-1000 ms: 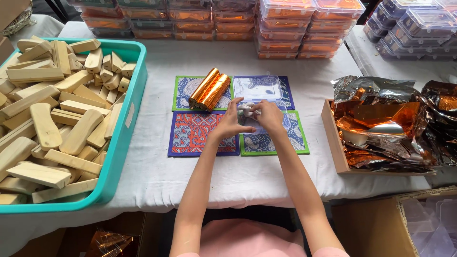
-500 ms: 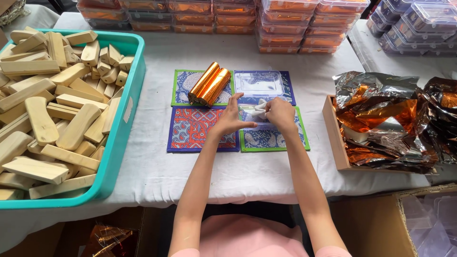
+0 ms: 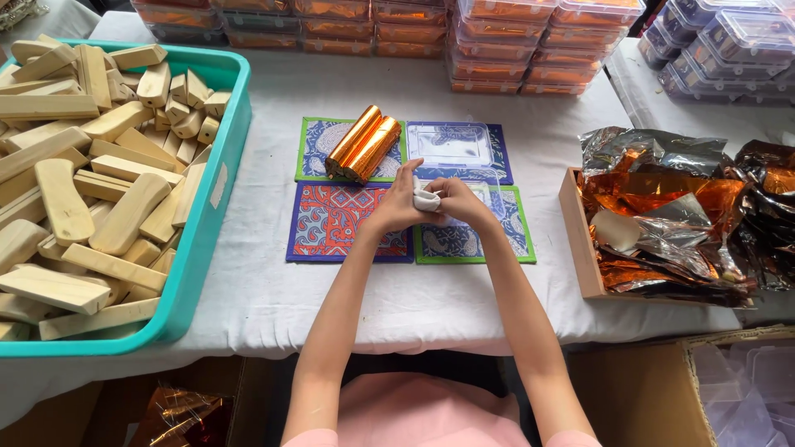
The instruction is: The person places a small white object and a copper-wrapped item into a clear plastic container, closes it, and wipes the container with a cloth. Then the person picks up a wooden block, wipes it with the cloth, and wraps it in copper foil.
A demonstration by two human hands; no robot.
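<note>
My left hand (image 3: pixel 399 204) and right hand (image 3: pixel 458 199) meet over the middle of the table, fingers curled closed around one small white piece (image 3: pixel 427 199) pinched between them. I cannot tell what the piece is made of; most of it is hidden by the fingers. It sits just above the seam where four patterned mats (image 3: pixel 348 222) meet.

I judge the step in hand to be working or folding this white piece at the fingertips, before it goes anywhere else. The next move calls for a steady two-handed pinch and a clear view of the piece, since the fingers currently cover it.

Just behind the hands, a clear plastic tray (image 3: pixel 453 146) lies on the far right mat. Beside it, on the far left mat, rest gold foil-wrapped blocks (image 3: pixel 363 144), touching one another.

To the left stands a teal bin (image 3: pixel 217 219) heaped with bare wooden blocks (image 3: pixel 83 182). To the right, a wooden box (image 3: pixel 580 240) holds crumpled foil sheets (image 3: pixel 679 207). Stacked clear boxes (image 3: pixel 505 41) line the far edge.
</note>
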